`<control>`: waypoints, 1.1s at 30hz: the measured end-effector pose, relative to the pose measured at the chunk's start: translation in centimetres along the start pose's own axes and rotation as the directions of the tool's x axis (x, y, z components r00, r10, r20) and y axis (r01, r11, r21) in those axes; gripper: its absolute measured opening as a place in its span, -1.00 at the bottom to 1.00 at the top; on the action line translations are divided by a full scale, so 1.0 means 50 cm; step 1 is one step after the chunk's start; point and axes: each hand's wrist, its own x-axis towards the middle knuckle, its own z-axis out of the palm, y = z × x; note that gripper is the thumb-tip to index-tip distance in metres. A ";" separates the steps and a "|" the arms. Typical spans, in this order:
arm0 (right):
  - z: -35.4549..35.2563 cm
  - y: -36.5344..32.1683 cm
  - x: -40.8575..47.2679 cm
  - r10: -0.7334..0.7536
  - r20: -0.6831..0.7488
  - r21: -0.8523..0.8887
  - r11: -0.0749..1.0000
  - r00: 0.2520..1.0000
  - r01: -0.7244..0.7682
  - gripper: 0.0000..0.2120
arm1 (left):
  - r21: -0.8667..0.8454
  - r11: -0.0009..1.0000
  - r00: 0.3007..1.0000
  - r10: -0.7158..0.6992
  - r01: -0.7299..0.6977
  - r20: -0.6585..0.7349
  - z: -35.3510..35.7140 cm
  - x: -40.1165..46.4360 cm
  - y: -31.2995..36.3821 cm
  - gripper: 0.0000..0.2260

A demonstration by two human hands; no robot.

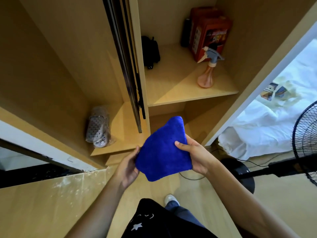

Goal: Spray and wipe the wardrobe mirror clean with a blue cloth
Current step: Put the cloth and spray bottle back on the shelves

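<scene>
Hidden: fingers of both hands behind the cloth; fan (305, 145) cut off at right edge; mirror surface not clearly made out; print on red box (210, 32) unreadable.
Blue cloth (164, 152): plush, folded, roughly triangular; held in front of the open wardrobe, above the floor.
Left hand (127, 166): curled on the cloth's left edge.
Right hand (193, 155): thumb on top, gripping the right edge.
Spray bottle (206, 71): translucent orange plastic, grey trigger head; upright on the wooden shelf (171, 90), beside the box.
Slippers (97, 127): dotted, in clear wrap, lower compartment.
Black object (151, 51): shape unclear.
</scene>
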 end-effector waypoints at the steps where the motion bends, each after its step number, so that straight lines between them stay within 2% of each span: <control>1: 0.001 0.002 -0.005 -0.005 0.000 0.024 1.000 1.000 0.005 -0.64 | -0.025 0.999 0.999 -0.031 0.031 0.021 0.003 -0.001 -0.019 -0.73; 6: -0.004 0.006 -0.027 -0.060 -0.038 0.112 0.992 0.997 0.064 -0.61 | -0.062 0.982 0.977 -0.167 0.177 0.133 0.035 -0.001 -0.087 -0.55; 9: -0.019 0.003 -0.032 -0.085 -0.058 0.166 0.982 0.995 0.093 -0.56 | -0.089 0.982 0.982 -0.157 0.167 0.108 0.058 0.007 -0.098 -0.49; 11: -0.036 -0.003 -0.033 -0.088 -0.080 0.192 0.976 0.993 0.102 -0.53 | -0.033 0.989 0.986 -0.140 0.143 0.090 0.081 0.012 -0.091 -0.49; 15: -0.081 -0.044 -0.018 -0.059 -0.116 0.146 0.986 0.991 0.076 -0.55 | 0.109 0.988 0.993 -0.112 0.107 0.040 0.117 0.044 -0.046 -0.67; 19: -0.133 -0.107 0.026 -0.027 -0.123 0.069 0.997 0.992 0.036 -0.57 | 0.255 0.962 0.995 -0.098 0.102 -0.028 0.169 0.103 0.004 -0.57; 22: -0.175 -0.168 0.068 -0.010 -0.112 0.009 1.000 0.994 0.011 -0.55 | 0.373 0.927 0.997 0.012 0.017 -0.076 0.232 0.145 0.034 -0.58; 27: -0.216 -0.280 0.142 -0.044 -0.105 -0.218 0.976 0.993 0.020 -0.58 | 0.565 0.803 0.959 0.273 -0.187 -0.071 0.320 0.201 0.070 -0.79; 33: -0.194 -0.387 0.255 -0.049 -0.125 -0.403 0.915 0.991 -0.006 -0.74 | 0.693 0.642 0.869 0.493 -0.326 -0.048 0.374 0.244 0.141 -0.66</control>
